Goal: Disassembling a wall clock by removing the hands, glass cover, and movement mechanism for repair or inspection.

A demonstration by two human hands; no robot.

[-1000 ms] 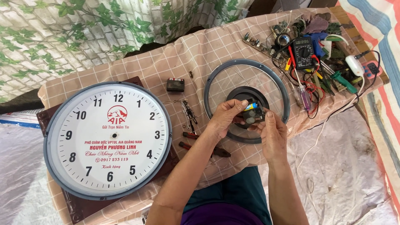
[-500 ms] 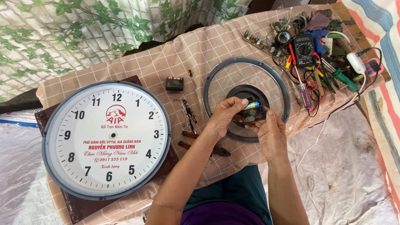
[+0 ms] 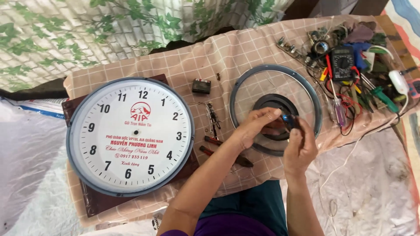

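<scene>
Together, the left hand (image 3: 256, 126) and right hand (image 3: 299, 146) pinch a small dark part (image 3: 289, 121) with clenched fingers over the round clock cover (image 3: 275, 109), near the worktop's right edge.

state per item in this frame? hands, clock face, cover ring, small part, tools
left hand: over the cover ring, fingers pinching the small dark part
right hand: gripping the same small dark part
clock face: lying flat, dial up, no hands on it
cover ring: flat on the cloth, separate from the clock face
pliers: lying on the cloth, untouched
multimeter: lying among the tools, untouched
</scene>
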